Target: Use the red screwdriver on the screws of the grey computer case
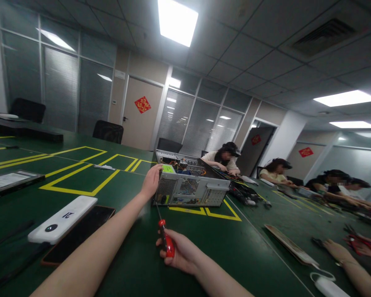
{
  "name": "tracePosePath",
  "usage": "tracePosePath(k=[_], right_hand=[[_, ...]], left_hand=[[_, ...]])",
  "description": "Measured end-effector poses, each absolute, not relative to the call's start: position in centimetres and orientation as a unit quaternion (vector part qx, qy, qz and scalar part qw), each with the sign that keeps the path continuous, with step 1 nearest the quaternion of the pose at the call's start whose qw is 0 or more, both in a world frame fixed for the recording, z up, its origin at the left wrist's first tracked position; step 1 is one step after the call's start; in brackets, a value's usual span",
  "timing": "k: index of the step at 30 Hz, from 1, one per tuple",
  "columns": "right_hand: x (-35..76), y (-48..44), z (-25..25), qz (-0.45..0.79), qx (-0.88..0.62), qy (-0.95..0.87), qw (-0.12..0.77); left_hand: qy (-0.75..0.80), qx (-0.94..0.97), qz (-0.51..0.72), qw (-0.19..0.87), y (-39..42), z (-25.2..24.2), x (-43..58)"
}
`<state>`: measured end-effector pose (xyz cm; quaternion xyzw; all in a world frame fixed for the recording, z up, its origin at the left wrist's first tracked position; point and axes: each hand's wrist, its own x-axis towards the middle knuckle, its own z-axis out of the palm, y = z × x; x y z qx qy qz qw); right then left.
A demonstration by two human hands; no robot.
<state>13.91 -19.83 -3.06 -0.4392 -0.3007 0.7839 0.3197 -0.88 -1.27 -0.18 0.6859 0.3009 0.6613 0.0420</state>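
An opened desktop computer case (200, 190) lies on the green table, its rear panel with vents and ports facing me. At its left end my left hand (151, 181) grips the upper edge, fingers beside a bright green label (168, 168). My right hand (179, 250) is closed round the red and black handle of a screwdriver (162, 225). The screwdriver's thin shaft points up at the lower left corner of the rear panel; I cannot tell whether its tip sits in a screw. Wires and parts show inside the open top of the case.
Left of my arm lie a white power bank (63, 218), a dark phone (80, 233) and a hard drive (12, 183). Yellow tape (68, 190) marks the table. Black cables (247, 194) lie right of the case. Several people work along the right; a co-worker's hand (336, 251) is nearby.
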Motion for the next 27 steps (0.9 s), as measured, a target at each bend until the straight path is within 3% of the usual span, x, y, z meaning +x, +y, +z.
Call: tracePosePath(k=[8,18,27], right_hand=[[14.6,-20.1,-3.7,0.824,-0.327,-0.342,0.311],[13.4,-21.2,-2.3,0.675,-0.491,-0.399,0.379],[13.2,-21.2,-2.2,0.664,-0.493,-0.376,0.419]], left_hand=[[0.303,0.685,0.661,0.043,-1.5,-0.1,-0.9],[0.305,0.686,0.66,0.04,-1.6,0.1,-0.9],[0.299,0.686,0.662,0.032,-1.4,0.0,-0.9]])
